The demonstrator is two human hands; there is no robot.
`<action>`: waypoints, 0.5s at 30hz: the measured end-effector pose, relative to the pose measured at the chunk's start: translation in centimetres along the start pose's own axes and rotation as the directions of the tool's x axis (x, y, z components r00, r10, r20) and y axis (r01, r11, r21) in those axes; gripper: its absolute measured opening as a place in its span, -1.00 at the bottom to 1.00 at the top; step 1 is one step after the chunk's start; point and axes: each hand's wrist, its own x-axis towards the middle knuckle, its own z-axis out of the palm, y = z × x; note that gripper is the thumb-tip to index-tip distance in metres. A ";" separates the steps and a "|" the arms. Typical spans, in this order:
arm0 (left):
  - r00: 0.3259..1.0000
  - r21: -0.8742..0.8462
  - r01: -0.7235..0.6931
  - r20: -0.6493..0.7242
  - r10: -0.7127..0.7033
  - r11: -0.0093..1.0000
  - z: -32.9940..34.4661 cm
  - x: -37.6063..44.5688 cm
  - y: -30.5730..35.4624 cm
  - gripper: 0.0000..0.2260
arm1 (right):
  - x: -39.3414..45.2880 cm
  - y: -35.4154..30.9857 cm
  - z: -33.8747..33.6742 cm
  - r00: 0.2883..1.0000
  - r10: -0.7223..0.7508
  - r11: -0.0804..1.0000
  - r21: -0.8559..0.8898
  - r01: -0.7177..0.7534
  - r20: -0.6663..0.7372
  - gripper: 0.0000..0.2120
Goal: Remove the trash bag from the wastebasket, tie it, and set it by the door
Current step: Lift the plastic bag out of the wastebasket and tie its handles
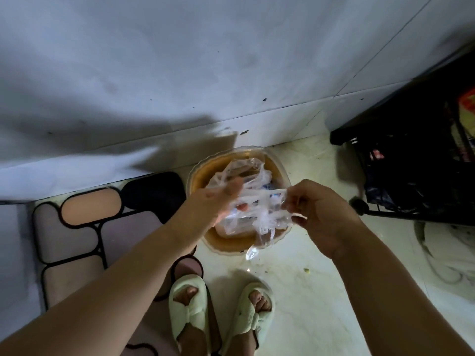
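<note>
A round orange-brown wastebasket [205,167] with a clear rim stands on the floor against the white wall. A clear plastic trash bag [246,173] sits in it, its top edges pulled up above the rim. My left hand [218,199] grips a bunch of the bag's left side, thumb showing through the plastic. My right hand [318,214] pinches a twisted strand of the bag's right side. The strand stretches between both hands. White and blue rubbish shows dimly through the bag.
A patterned floor mat [84,227] in pink, grey and black lies to the left. A black wheeled rack [411,176] with dark bags stands at right. White cloth [447,255] lies below it. My feet in pale slippers [190,309] stand just before the basket.
</note>
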 end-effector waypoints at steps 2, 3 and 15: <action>0.990 -0.025 0.092 -0.102 -0.094 0.995 -0.4 0.1 -1.1 -0.62 | 0.5 1.0 0.0 0.992 0.120 0.944 0.304 -0.128 0.047 -0.83; 0.984 -0.104 0.137 -0.103 -0.148 0.985 -0.4 0.2 -1.6 -0.69 | 0.6 1.5 0.1 0.982 0.168 0.880 0.436 -0.190 0.089 -0.87; 0.771 -0.936 0.156 -0.084 -0.631 0.315 -0.8 0.2 -7.4 -0.70 | 4.4 4.8 -0.3 0.950 0.305 0.474 0.876 -0.094 -0.063 -0.83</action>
